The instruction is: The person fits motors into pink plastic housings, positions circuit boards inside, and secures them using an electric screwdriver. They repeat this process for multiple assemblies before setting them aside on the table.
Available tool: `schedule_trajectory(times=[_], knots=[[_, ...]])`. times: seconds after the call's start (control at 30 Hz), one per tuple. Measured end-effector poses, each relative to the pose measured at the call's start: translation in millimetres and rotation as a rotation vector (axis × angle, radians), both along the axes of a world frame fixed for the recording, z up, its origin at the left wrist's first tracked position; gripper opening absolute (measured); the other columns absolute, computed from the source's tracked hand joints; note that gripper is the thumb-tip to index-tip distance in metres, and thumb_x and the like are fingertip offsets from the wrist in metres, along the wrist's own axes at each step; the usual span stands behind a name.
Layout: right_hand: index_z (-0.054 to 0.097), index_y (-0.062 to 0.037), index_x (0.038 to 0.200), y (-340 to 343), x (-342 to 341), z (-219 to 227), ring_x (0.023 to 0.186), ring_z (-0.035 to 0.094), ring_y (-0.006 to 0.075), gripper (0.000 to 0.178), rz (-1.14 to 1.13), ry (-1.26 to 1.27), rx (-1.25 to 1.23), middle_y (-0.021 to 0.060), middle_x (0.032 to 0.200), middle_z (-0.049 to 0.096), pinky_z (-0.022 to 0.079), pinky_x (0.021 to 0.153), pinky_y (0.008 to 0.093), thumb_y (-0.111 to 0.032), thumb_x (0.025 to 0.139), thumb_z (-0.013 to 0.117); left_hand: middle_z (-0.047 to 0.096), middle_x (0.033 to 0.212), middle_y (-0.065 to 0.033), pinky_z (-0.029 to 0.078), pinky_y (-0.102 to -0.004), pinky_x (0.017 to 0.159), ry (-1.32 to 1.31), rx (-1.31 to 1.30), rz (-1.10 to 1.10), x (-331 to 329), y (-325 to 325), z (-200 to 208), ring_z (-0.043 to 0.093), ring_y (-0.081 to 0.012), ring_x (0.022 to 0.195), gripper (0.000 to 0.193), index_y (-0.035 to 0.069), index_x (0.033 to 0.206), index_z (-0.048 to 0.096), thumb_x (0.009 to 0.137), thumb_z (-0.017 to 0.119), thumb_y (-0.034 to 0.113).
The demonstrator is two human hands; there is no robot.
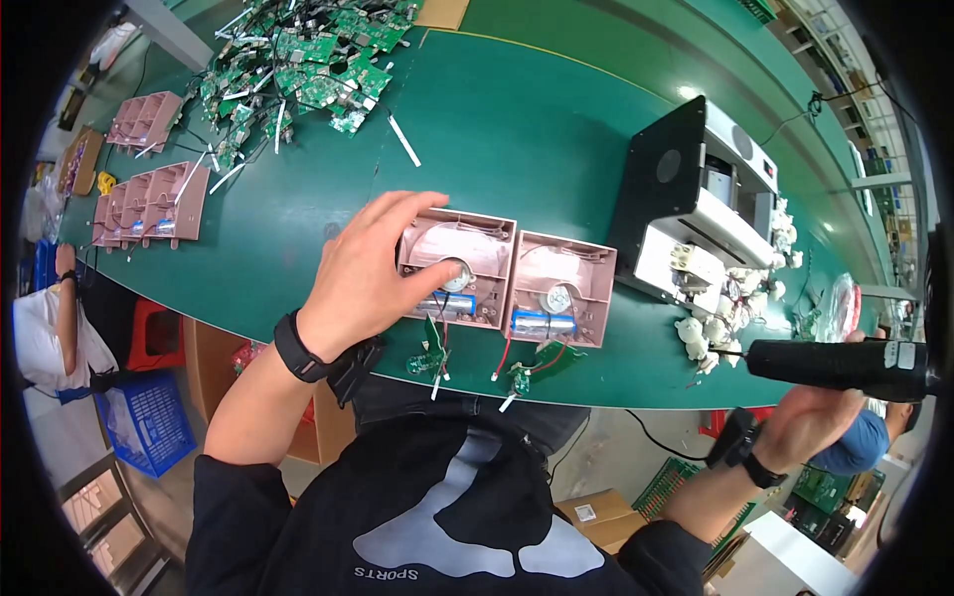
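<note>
Clasping the left pink plastic housing [482, 248] on the green worktop [507, 119], thumb against its round metal disc [462, 279], the left hand [363, 263] is nearer. Well rightward, the right hand [812, 415] wraps a black electric screwdriver [830, 369] held crosswise, bit [730, 354] pointing left.

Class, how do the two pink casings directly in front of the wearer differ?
The left casing has the left hand on it; the right casing is untouched. The left casing's silver disc is partly covered by that hand, while the right casing's disc shows fully. Both hold a blue cylinder.
</note>
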State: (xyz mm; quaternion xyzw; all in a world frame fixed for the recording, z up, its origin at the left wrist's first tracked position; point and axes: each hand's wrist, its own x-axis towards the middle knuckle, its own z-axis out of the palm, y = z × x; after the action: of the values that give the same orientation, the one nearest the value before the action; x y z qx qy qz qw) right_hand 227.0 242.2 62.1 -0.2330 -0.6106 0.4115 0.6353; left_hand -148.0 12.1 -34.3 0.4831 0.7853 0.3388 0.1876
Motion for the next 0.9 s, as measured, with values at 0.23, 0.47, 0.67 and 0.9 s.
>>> schedule_trajectory(times=[0.23, 0.47, 0.67, 0.9], knots=[[0.05, 0.0049, 0.145, -37, -30, -57, 0.124, 0.06, 0.0281, 0.061, 0.057, 0.049, 0.024, 0.017, 0.137, 0.061, 0.045, 0.113, 0.0419, -0.027, 0.099, 0.075, 0.069, 0.126, -0.0133, 0.054, -0.0441, 0.1, -0.073, 0.068, -0.009, -13, -5, -7, 0.067, -0.034, 0.118, 0.063, 0.01, 0.137, 0.065, 0.081, 0.086, 0.027], [0.057, 0.0046, 0.137, -53, -37, -76, 0.116, 0.062, 0.0225, 0.052, 0.079, -0.036, -0.104, 0.0125, 0.125, 0.065, 0.049, 0.104, 0.0369, -0.012, 0.093, 0.079, 0.07, 0.125, -0.0137, 0.053, -0.0437, 0.101, -0.049, 0.004, -0.054, -15, 2, -3, 0.067, -0.0337, 0.117, 0.064, 0.009, 0.135, 0.065, 0.079, 0.087, 0.031], [0.06, 0.0045, 0.133, -54, -26, -65, 0.106, 0.066, 0.0182, 0.052, 0.186, -0.472, -0.121, 0.0133, 0.119, 0.067, 0.054, 0.091, 0.0304, 0.003, 0.084, 0.076, 0.069, 0.126, -0.0136, 0.053, -0.0436, 0.101, -0.049, -0.029, -0.054, -16, 3, -3, 0.066, -0.0335, 0.119, 0.066, 0.009, 0.135, 0.065, 0.078, 0.087, 0.034], [0.059, 0.0045, 0.134, -41, -33, -60, 0.105, 0.067, 0.0217, 0.057, 0.218, -0.555, -0.069, 0.0147, 0.119, 0.067, 0.054, 0.093, 0.0329, 0.001, 0.081, 0.08, 0.068, 0.13, -0.0153, 0.052, -0.0429, 0.104, -0.023, -0.042, -0.028, -17, -1, -5, 0.065, -0.0336, 0.121, 0.066, 0.009, 0.137, 0.064, 0.08, 0.087, 0.03]])
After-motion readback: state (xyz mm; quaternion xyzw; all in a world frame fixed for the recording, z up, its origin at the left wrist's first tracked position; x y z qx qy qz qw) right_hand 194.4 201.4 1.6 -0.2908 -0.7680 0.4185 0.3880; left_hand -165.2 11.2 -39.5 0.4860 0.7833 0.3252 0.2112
